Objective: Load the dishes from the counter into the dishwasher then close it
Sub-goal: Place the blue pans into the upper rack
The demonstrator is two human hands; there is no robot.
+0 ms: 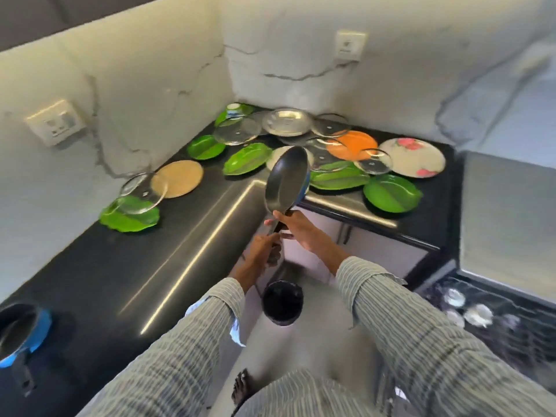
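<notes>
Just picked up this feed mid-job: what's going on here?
A person holds a dark frying pan up over the corner of the black counter; the left hand grips its handle and the right hand grips it nearer the pan. Green plates, glass lids and other dishes are on the counter. The dishwasher rack sits open at right.

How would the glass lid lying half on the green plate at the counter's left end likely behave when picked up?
The glass lid is probably rigid and breakable. It rests tilted across a green plate and a tan round mat, so it may slide or clatter when nudged. Its smooth, flat rim looks hard to pinch.
</notes>
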